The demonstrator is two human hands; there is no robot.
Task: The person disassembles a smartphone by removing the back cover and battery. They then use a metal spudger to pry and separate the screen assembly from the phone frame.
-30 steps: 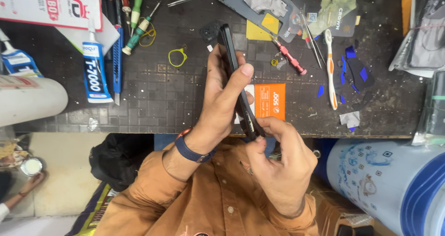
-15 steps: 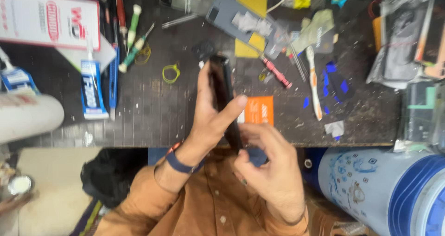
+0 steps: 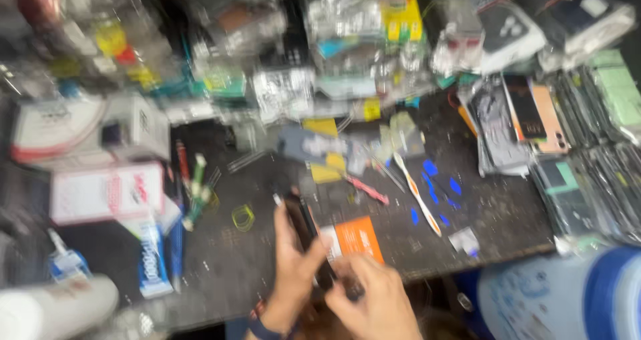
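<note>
L hand wraps the slim black phone held on edge just over the dark worktop, R hand pinches its lower end w/ fingertips; blurred view, loose grip could let it slip

Two hands, left and right, one dark phone, one orange card, one glue tube, one toothbrush, one yellow ring and one white box are counted; the blurred packets behind cannot be counted.
</note>
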